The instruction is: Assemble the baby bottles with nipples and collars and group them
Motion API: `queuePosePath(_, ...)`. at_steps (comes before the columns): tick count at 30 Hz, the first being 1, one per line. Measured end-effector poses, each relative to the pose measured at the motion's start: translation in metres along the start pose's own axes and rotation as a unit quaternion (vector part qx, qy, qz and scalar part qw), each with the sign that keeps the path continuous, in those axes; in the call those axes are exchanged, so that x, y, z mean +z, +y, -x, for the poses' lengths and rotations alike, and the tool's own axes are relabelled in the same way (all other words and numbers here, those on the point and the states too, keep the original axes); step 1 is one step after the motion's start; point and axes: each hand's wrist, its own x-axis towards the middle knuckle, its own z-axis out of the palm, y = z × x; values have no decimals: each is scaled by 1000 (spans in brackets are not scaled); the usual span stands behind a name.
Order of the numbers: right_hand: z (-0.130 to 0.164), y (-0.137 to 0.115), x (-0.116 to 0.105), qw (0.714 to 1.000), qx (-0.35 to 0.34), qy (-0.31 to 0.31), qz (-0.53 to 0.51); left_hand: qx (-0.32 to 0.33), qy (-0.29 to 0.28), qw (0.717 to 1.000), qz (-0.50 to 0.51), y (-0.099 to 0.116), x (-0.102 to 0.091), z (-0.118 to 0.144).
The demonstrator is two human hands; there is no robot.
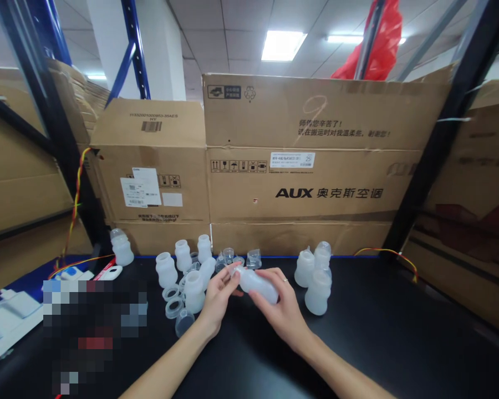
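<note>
My right hand (283,310) grips a translucent white plastic bottle (255,284), held on its side above the black table (378,332). My left hand (219,293) pinches the bottle's neck end with its fingertips. Left of my hands stand several open bottles (166,269) of the same kind, with loose clear rings (173,306) and clear caps (253,257) lying among them. To the right, three capped bottles (317,291) stand together.
Large cardboard boxes (307,166) wall off the table's far edge. One more capped bottle (122,247) stands at far left near red and yellow wires (75,205). A blurred patch covers the table's near left. Black shelf posts (436,144) rise on both sides.
</note>
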Motion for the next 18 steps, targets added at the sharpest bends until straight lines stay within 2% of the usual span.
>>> queuePosePath(2, 1, 3, -2, 983, -145, -2, 116, -11, 10, 1000, 14, -1, 2, 0)
queuePosePath(4, 1, 5, -4, 951, -245, -1, 190, -28, 15, 999, 37, -1, 4, 2)
queuePosePath(7, 0, 5, -4, 918, -317, 7, 237, -60, 6, 995, 79, 2, 6, 5)
queuePosePath(9, 0, 3, -5, 924, -314, 6, 219, -72, -7, 994, 84, 5, 5, 7)
queuePosePath(12, -1, 0, -8, 966, -221, 2, 134, -60, -19, 997, 54, 9, 3, 7)
queuePosePath(14, -4, -4, -12, 996, -82, -10, 30, -40, -28, 998, 29, 12, 2, 7)
queuePosePath(15, -6, -6, -15, 999, 8, -26, -39, -29, -33, 999, 18, 13, 1, 8)
queuePosePath(16, -8, -8, -17, 987, 101, -47, -116, -19, -39, 999, 8, 14, 1, 8)
queuePosePath(18, -12, -11, -21, 923, 260, -100, -265, -3, -47, 999, -8, 15, 2, 9)
